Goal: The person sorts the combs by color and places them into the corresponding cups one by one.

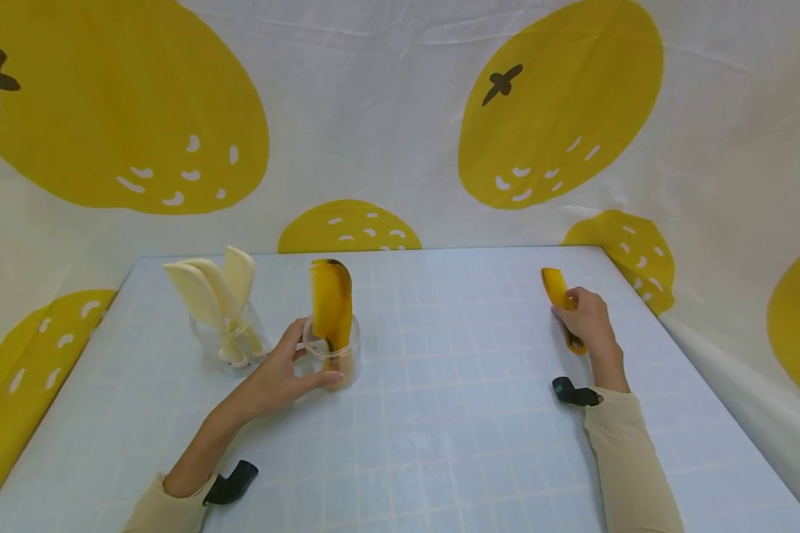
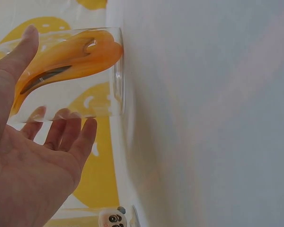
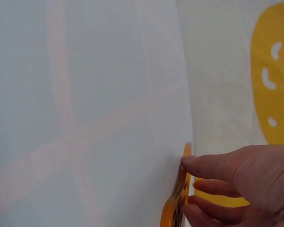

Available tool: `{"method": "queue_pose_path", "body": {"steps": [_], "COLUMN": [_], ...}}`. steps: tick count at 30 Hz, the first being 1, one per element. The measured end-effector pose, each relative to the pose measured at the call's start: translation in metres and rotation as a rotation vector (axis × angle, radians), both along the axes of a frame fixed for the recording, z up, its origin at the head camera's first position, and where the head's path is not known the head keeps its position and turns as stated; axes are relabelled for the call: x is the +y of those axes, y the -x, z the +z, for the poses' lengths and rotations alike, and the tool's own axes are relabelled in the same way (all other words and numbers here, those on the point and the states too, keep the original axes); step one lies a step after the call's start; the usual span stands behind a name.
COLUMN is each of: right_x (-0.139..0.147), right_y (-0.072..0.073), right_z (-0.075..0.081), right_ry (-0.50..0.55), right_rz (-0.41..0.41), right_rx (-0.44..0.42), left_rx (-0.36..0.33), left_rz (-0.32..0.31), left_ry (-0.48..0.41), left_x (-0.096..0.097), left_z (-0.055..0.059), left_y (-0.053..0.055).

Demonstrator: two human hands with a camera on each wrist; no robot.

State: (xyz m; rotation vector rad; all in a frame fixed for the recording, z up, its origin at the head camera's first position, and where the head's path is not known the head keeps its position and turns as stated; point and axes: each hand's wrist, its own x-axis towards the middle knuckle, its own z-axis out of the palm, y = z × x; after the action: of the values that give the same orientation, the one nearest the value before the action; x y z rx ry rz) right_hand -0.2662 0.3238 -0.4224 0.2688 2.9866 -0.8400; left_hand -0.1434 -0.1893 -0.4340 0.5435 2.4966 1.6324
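Observation:
My left hand (image 1: 276,377) holds a clear glass cup (image 1: 350,363), thumb on one side and fingertips on the other. An amber comb (image 1: 332,303) with dark streaks stands upright in that cup, its toothed end above the rim. In the left wrist view the comb's handle (image 2: 80,56) shows through the glass. At the right of the table, my right hand (image 1: 588,322) pinches a second amber comb (image 1: 555,283) between thumb and fingers. In the right wrist view this comb (image 3: 168,215) is seen edge-on, close to the table surface.
Left of the left hand, a second clear glass cup (image 1: 203,333) holds several cream spatulas (image 1: 196,292). A small panda figure (image 2: 114,218) shows at its base. The table (image 1: 433,429) has a pale blue checked cover, and a fruit-print curtain (image 1: 373,111) hangs behind it.

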Motion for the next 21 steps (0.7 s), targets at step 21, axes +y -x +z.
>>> {"method": "queue_pose_path", "body": {"steps": [21], "right_x": [0.0003], "right_y": [-0.0019], "right_z": [0.0062], "right_ry": [-0.114], "right_rz": [0.045], "right_rx": [0.123], "left_rx": [-0.019], "left_rz": [0.01], "left_ry": [0.012], "left_x": [0.0008], "left_z": [0.0008], "left_y": [-0.0006]}}
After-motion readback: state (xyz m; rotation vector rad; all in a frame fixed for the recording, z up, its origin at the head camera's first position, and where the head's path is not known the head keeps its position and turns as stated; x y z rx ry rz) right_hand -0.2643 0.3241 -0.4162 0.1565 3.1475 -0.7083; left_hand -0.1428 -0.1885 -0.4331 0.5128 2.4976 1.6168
